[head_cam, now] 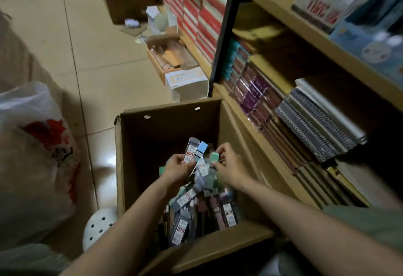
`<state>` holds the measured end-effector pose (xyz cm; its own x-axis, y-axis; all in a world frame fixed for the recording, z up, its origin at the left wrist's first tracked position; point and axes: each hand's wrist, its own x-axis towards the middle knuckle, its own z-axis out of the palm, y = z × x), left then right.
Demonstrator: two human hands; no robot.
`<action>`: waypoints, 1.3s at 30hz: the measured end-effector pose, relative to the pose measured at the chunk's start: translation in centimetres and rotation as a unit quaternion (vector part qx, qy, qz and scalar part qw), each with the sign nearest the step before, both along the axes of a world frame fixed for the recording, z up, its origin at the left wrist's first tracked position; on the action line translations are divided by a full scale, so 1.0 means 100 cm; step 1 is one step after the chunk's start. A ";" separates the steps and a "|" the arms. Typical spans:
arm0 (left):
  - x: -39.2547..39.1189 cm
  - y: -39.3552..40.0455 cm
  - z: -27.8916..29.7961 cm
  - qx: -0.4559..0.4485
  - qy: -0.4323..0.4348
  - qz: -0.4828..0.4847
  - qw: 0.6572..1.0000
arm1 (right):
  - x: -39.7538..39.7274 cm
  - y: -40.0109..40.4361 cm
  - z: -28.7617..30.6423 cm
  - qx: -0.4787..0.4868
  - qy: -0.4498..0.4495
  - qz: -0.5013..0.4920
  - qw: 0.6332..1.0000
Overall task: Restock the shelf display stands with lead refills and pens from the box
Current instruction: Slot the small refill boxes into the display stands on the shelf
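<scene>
An open cardboard box [170, 123] stands on the floor beside the shelf. Its bottom is covered with several lead refill packs [200, 212] in clear cases with white and red labels. Both my hands are inside the box above the pile. My left hand [176, 170] grips a small bunch of refill packs [195, 154], one clear and one with a blue cap, held upright. My right hand [229, 166] pinches a green-capped pack [216, 158] right next to that bunch.
A wooden shelf unit [268, 145] runs along the right, holding spiral notebooks [316, 127] and purple packs [253, 94]. A white plastic bag [37, 145] sits at left, a white perforated stool [98, 225] by the box. Small boxes [185, 81] lie on the tiled floor behind.
</scene>
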<state>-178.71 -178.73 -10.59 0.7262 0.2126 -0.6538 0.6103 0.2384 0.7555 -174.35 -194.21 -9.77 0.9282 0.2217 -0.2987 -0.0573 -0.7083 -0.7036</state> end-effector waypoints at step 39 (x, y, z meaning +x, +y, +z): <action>0.121 -0.132 0.251 -0.243 -0.255 -0.210 0.912 | 0.049 -0.214 0.368 -0.171 -0.481 -0.192 0.838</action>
